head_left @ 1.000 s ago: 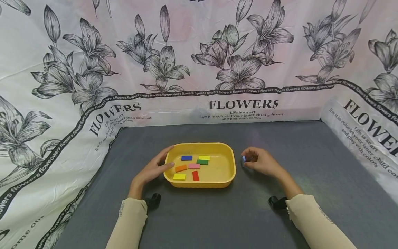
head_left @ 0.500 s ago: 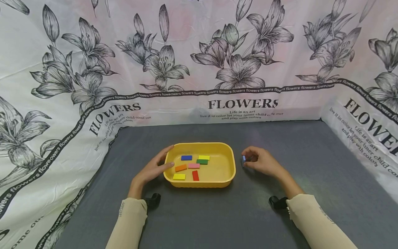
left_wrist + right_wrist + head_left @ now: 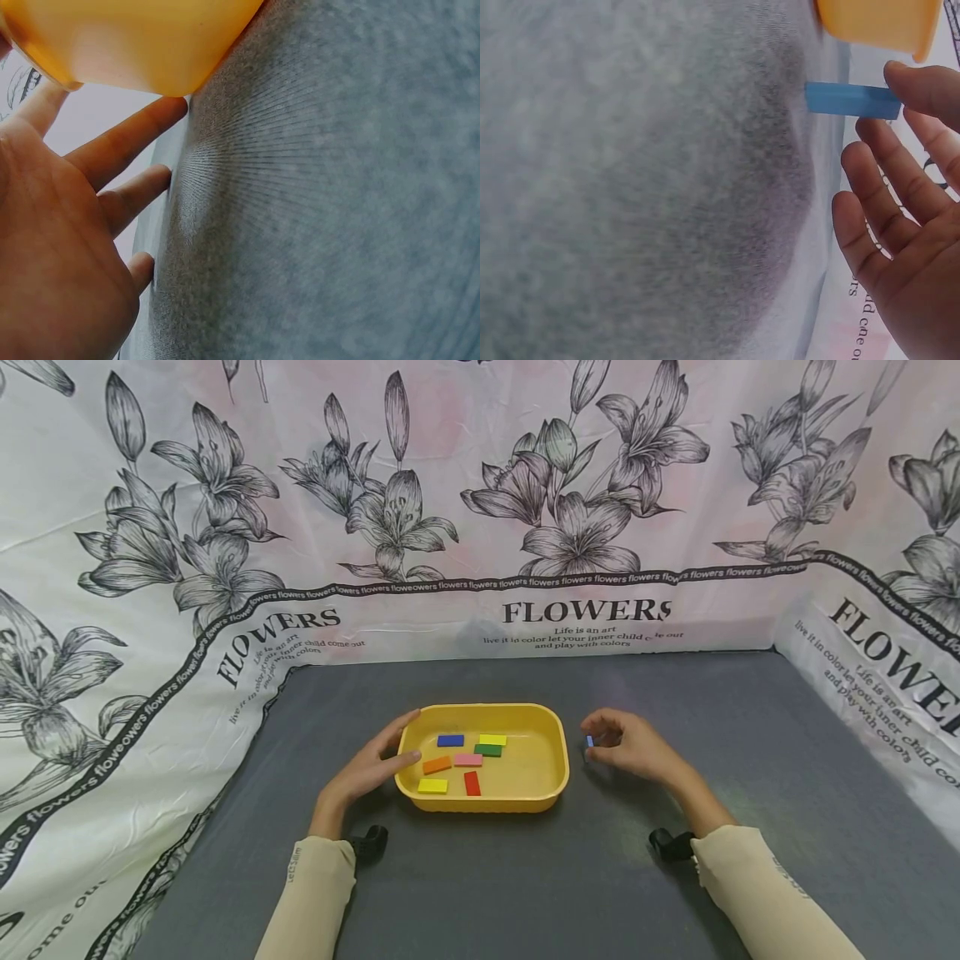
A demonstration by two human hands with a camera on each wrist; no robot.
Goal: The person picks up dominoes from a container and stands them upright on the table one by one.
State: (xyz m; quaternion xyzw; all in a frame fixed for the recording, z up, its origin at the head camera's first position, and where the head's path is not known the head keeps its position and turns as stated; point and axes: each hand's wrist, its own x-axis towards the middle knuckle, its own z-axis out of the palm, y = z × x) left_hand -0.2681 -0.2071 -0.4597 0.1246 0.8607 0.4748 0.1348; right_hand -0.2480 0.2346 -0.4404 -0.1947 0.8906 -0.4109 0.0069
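Note:
A yellow plastic tray [image 3: 525,777] stands on the dark table with small coloured blocks lying flat in it. At its left end is my left hand [image 3: 369,768], thumb on the rim and fingers spread along the outside. The left wrist view shows those fingers [image 3: 124,142] straight, reaching beneath the tray's side to the tabletop. Just right of the tray, my right hand [image 3: 633,747] pinches a small blue block [image 3: 851,100] by its upper end. This block stands upright, its lower end right at the table surface. The other right fingers [image 3: 866,176] are held loosely apart from it.
Inside the tray are a blue block [image 3: 451,741], a green block [image 3: 488,751], a pink block [image 3: 468,760], an orange block [image 3: 437,765], a red block [image 3: 472,784] and two yellow ones. A flower-printed cloth [image 3: 420,635] rises behind the table.
My right hand has shifted very slightly at the blue block, of which a thinner strip shows now. My left hand, the tray and its blocks stay as they were.

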